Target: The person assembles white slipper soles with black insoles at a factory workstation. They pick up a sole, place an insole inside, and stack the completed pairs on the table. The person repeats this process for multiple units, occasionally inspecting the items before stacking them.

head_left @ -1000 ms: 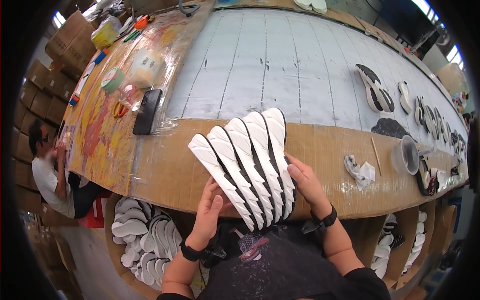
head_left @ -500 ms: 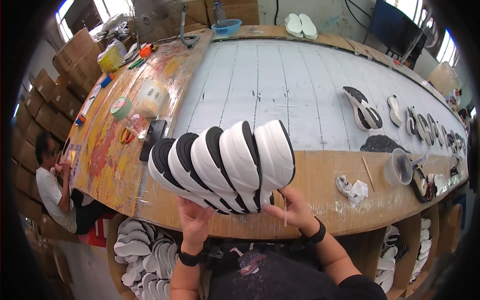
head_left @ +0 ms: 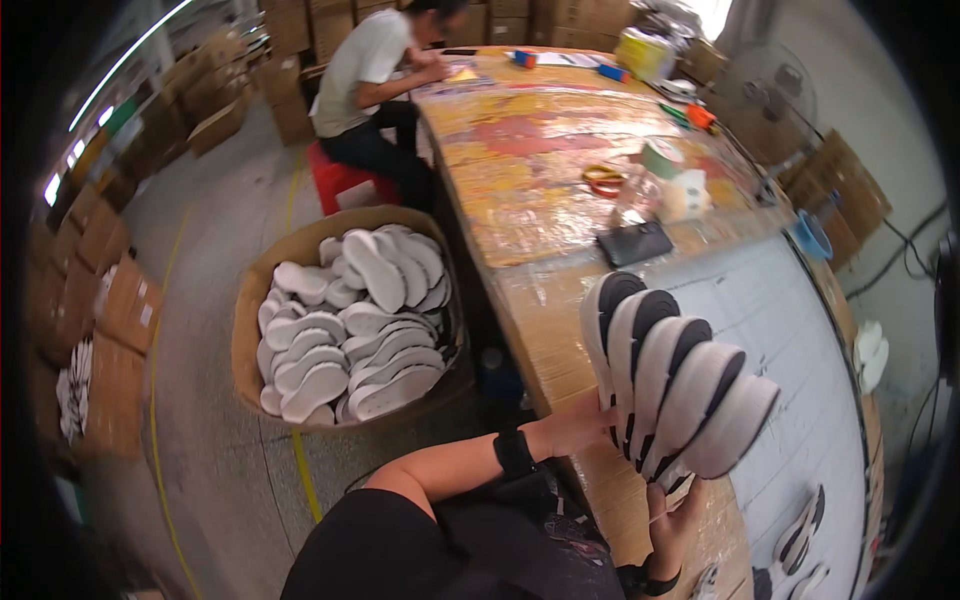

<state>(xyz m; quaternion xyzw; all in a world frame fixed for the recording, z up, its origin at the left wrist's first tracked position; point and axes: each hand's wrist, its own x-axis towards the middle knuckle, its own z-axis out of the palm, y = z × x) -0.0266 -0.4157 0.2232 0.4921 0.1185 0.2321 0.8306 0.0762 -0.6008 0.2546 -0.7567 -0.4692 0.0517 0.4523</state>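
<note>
A fanned stack of several white shoe soles point(head_left: 655, 375) with black undersides is held up over the near table edge. My left hand point(head_left: 580, 425) is closed on the left side of its lower end. Around the bottom of the same stack, my right hand point(head_left: 677, 520) is closed too, with a thin pale strip showing by its fingers. To the left, on the floor, a large cardboard box point(head_left: 245, 350) is heaped with loose white soles point(head_left: 375, 270). The fingertips behind the stack are partly hidden.
A person point(head_left: 365, 80) sits on a red stool point(head_left: 335, 180) at the paint-stained table point(head_left: 500, 200). On it lie a dark phone point(head_left: 635, 243), scissors point(head_left: 603, 180) and a green-lidded jar point(head_left: 662, 158). More soles point(head_left: 800, 530) rest on the white surface point(head_left: 760, 330) at lower right.
My view has swung left, bringing the box of soles and the floor fully into sight. Both hands still hold the stack, which now appears further right and more tilted.
</note>
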